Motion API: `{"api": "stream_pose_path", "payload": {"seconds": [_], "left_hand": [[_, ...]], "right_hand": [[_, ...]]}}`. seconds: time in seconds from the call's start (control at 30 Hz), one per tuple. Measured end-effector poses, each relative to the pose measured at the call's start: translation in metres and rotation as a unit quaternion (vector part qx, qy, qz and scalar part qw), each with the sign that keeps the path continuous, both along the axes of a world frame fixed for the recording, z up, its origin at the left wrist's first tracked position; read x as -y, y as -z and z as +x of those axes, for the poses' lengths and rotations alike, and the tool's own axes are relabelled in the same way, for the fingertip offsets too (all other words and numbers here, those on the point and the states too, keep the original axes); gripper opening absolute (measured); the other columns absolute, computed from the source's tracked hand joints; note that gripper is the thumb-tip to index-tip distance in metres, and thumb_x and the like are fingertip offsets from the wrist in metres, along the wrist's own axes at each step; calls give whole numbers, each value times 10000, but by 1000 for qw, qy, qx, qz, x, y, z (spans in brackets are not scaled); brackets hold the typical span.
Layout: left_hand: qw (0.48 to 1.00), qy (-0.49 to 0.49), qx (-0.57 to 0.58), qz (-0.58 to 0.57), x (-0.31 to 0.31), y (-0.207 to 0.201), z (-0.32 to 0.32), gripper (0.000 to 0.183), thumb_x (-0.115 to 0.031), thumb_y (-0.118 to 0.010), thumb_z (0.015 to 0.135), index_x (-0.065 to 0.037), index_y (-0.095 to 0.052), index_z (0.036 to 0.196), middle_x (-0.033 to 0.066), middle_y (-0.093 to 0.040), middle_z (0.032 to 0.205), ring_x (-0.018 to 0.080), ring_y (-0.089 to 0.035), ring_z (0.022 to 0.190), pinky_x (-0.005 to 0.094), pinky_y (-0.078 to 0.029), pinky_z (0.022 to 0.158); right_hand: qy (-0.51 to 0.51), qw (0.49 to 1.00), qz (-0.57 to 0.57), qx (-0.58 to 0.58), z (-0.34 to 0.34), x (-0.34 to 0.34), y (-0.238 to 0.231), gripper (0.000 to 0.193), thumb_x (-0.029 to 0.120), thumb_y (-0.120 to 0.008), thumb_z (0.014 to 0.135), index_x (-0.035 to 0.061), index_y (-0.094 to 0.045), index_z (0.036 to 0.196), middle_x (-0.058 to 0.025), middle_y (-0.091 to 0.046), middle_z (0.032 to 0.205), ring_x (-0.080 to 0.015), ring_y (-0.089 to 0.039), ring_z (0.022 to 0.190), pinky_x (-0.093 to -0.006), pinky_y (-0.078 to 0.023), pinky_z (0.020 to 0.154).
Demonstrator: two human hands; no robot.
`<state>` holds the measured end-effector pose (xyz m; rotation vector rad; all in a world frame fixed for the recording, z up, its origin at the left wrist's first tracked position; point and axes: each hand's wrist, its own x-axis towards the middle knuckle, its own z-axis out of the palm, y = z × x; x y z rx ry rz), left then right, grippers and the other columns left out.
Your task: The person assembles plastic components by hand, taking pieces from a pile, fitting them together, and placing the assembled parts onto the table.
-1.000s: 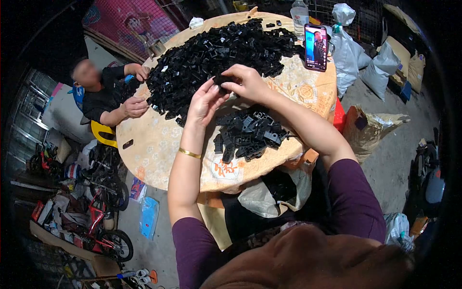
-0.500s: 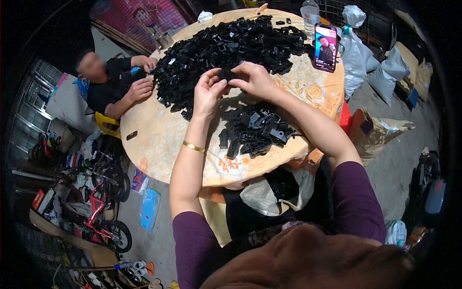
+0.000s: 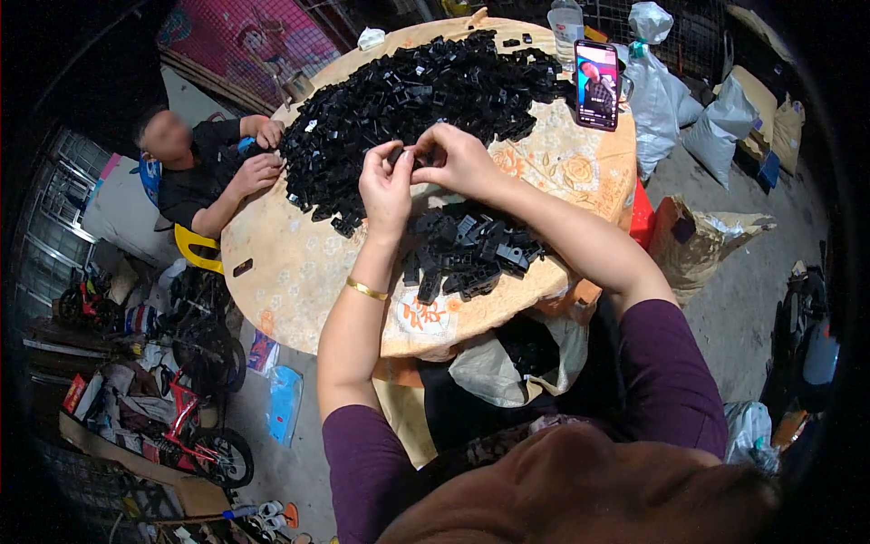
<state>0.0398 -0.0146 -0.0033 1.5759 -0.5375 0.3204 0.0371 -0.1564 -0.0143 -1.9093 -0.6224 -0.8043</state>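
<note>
Both the bare left hand (image 3: pixel 385 189), with a gold-coloured metal bangle (image 3: pixel 366 287) round its wrist, and the bare right hand (image 3: pixel 464 163) are together, fingertips pinched on a small black plastic part (image 3: pixel 420 161) that the fingers mostly hide. These hands hold it at the near side of a large heap of glossy black plastic parts (image 3: pixel 390 100), spread on a round counter with a pale orange flower-patterned cover (image 3: pixel 290 308). Nearer the wearer than the heap lies a smaller pile of black plastic parts (image 3: pixel 471 249). Right of the heap stand an upright lit phone (image 3: pixel 595 86) and, just beyond it, a clear plastic bottle (image 3: pixel 565 32). Left of the heap, a co-worker in a black top (image 3: pixel 204 181) is at the counter. On the wearer's side of the heap, lower than the counter, an open whitish sack (image 3: pixel 489 367) shows dark contents.
</note>
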Motion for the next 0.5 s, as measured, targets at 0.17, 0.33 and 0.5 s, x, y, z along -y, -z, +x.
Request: {"api": "stream_pose_path", "payload": {"seconds": [0.17,0.33,0.5], "left_hand": [[983,63,-155,74,-20,-12,13,243,-111,-541,827,13,-520,1035,90,-615,876,117,-583,704,206,-446,564],[887,119,-138,424,-33,-2,17,240,-228,-598,787,-9,-634,878,13,-607,758,82,-516,683,235,-424,638],[914,42,-109,389,-32,2,27,263,-265,-575,788,-14,-645,826,120,-629,715,144,-571,666,282,-445,647]], "right_hand": [[-32,967,189,-169,33,44,-11,341,230,-618,785,30,-547,1051,-69,-598,934,-109,-566,767,-229,-472,624],[107,985,-52,-123,45,72,0,235,195,-576,741,70,-625,934,-103,-634,832,-237,-603,807,-315,-477,705],[103,917,-369,-116,33,45,19,262,79,-573,643,40,-628,896,-143,-587,906,-290,-546,871,-355,-442,786]]}}
